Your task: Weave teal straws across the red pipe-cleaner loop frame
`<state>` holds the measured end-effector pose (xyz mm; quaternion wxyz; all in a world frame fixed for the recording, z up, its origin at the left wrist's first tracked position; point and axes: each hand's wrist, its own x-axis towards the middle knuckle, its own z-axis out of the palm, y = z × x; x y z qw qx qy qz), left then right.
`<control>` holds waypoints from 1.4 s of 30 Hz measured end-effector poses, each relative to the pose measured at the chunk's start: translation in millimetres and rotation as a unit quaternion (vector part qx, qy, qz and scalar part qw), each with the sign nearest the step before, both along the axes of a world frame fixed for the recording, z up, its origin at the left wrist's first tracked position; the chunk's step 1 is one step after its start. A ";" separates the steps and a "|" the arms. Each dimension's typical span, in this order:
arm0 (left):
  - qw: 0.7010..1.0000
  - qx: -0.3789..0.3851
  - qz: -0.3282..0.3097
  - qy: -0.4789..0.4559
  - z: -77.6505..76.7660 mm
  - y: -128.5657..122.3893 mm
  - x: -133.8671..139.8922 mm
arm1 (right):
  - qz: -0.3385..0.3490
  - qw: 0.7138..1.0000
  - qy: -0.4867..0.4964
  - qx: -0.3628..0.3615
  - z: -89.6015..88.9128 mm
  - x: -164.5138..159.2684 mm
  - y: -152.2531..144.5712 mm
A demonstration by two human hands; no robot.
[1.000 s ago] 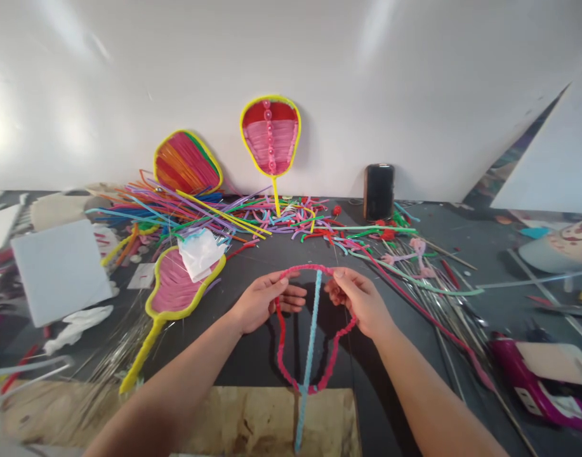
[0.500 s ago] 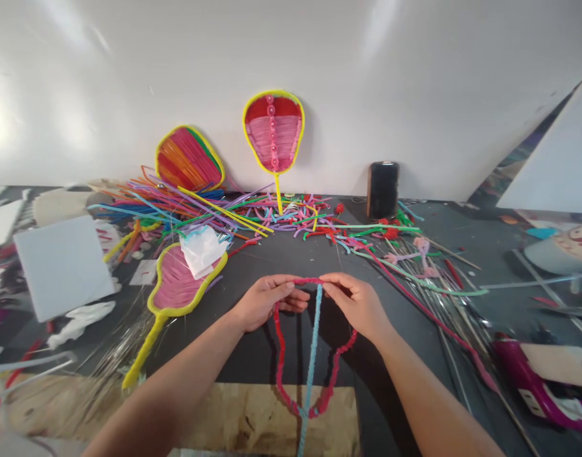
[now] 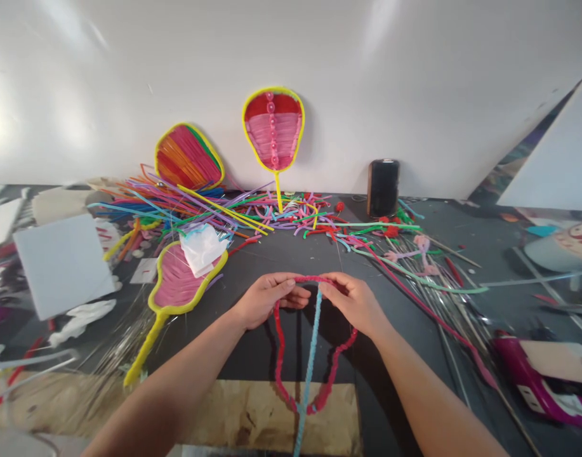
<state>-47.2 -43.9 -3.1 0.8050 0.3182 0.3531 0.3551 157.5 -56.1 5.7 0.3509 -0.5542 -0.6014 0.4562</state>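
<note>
Between my hands is a loop of twisted red pipe cleaner (image 3: 280,349), held above the dark table. My left hand (image 3: 266,298) pinches its top left part between thumb and fingers. At the top right, my right hand (image 3: 355,301) grips the loop with thumb and index finger, right where a light blue pipe cleaner stem (image 3: 312,349) meets it. This stem runs down through the middle of the loop, crosses its lower edge and continues toward me. Blue bits show where stem and lower edge cross. My fingers hide parts of the loop's upper sides.
Beyond my hands lies a heap of coloured pipe cleaners (image 3: 224,212). A yellow-rimmed pink fan (image 3: 181,285) lies left; another fan (image 3: 273,130) leans on the white wall. A phone (image 3: 383,188) stands behind. Bare wires (image 3: 443,285) and a purple glue gun (image 3: 533,374) are right.
My right hand has shifted very slightly along the top of the loop. The lower end of the blue stem has swung a little left. My left hand keeps its grip.
</note>
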 end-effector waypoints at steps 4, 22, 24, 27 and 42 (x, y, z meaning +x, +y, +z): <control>1.000 0.013 -0.011 0.019 -1.0 -1.2 0.3 | 0.011 0.999 -0.032 0.001 0.1 -1.2 -1.9; 0.972 -0.043 0.177 -0.149 -2.1 14.7 -10.6 | 0.066 0.963 0.183 -0.186 0.8 2.2 -1.3; 0.976 -0.023 0.123 -0.178 -0.6 11.0 -10.0 | 0.031 0.962 0.218 -0.162 -0.6 1.5 0.0; 0.980 0.000 0.025 -0.199 3.0 3.3 -7.4 | -0.014 0.955 0.262 -0.135 -2.6 2.4 2.7; 0.990 -0.022 -0.089 -0.109 1.0 -10.6 -0.6 | -0.063 0.955 0.277 -0.085 -13.3 1.6 4.7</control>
